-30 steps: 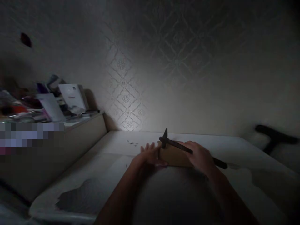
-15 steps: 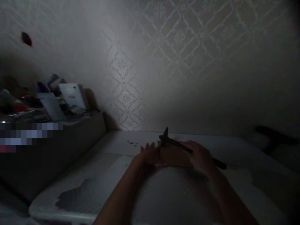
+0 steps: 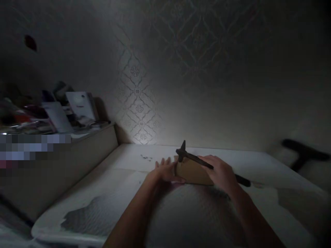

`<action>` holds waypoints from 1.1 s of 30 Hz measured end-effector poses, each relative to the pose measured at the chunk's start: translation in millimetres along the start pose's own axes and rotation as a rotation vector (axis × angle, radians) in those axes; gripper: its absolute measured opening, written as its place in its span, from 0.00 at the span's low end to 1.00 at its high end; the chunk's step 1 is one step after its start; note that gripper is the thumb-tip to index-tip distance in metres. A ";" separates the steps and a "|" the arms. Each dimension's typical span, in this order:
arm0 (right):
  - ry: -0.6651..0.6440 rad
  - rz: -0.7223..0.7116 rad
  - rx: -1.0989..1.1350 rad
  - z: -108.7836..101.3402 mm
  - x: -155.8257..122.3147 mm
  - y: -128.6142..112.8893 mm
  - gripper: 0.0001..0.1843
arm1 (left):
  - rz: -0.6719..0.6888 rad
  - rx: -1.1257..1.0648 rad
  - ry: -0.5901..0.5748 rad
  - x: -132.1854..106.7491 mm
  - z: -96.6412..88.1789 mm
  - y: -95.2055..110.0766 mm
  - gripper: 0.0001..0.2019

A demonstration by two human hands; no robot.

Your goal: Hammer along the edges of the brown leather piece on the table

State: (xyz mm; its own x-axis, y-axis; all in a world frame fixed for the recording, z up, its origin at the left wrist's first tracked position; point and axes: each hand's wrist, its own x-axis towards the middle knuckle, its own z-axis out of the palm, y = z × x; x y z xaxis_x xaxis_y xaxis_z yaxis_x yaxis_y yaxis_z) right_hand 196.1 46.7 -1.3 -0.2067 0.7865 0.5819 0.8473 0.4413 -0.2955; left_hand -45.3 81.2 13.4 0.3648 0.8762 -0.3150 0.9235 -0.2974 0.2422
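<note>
1. We judge the work to be under way: the hammer (image 3: 199, 160) is already in hand and the brown board (image 3: 195, 175) is set between us and the wall, steadied for handling.
2. How much is done we cannot tell; the dim light hides any mark or fixing on the board's face. What is left is equally unclear, though a scatter of small dark bits (image 3: 146, 158) lies on the white table (image 3: 124, 156), touched by neither hand and too small to identify.
3. Our left hand (image 3: 165, 172) is at the board's left end, fingers spread, the thumb laid along its near edge.
4. Our right hand (image 3: 221, 173) is closed round the hammer's handle, near the board's right end, with the butt sticking out to the right.
5. The hammer lies slantwise between the hands, its head over the board's far left corner, just beside the left fingers. Whether the head touches the board we cannot tell.
6. The board sits between both hands, the right one partly covering it.
</note>
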 end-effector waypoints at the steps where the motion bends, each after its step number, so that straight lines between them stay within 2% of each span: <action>1: -0.002 0.005 -0.004 -0.1 0.0 0.0 0.22 | 0.002 0.005 0.001 0.0 0.0 0.0 0.60; 33: -0.031 0.056 -0.029 0.5 -0.3 -0.3 0.23 | 0.010 -0.019 -0.010 -0.3 -1.3 -0.3 0.61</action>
State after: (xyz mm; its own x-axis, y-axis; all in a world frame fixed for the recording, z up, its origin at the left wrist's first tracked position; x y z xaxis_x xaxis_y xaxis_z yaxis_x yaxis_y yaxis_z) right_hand 195.6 46.6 -1.8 -0.1731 0.8232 0.5407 0.8718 0.3835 -0.3048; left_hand -45.8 81.5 14.7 0.3757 0.8692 -0.3215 0.9172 -0.2992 0.2629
